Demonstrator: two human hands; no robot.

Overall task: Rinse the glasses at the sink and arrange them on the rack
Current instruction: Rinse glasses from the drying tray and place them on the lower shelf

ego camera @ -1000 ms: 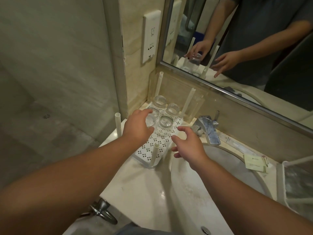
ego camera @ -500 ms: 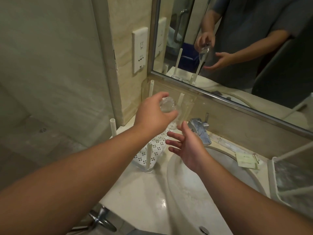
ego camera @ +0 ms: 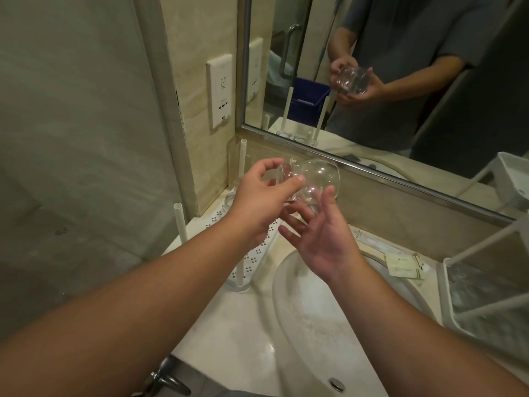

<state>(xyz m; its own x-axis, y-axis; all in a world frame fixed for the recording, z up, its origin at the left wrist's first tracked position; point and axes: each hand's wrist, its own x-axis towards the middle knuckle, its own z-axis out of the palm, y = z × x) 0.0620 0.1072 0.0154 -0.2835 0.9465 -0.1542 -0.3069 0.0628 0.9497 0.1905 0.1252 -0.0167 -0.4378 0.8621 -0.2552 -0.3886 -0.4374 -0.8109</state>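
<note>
Glasses, apparently two nested and tilted on their sides, hang above the rack (ego camera: 257, 253) at the tabletop's back-left corner, left hand (ego camera: 257, 202) pinching one glass (ego camera: 317, 179) while the right hand (ego camera: 323, 239) waits unclenched just beneath, so a slick rim could slip and shatter.

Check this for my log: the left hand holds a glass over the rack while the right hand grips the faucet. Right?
Not quite. In the head view the right hand is open, palm up, just under the glass, not on any faucet. The left hand does hold it over the rack.
</note>
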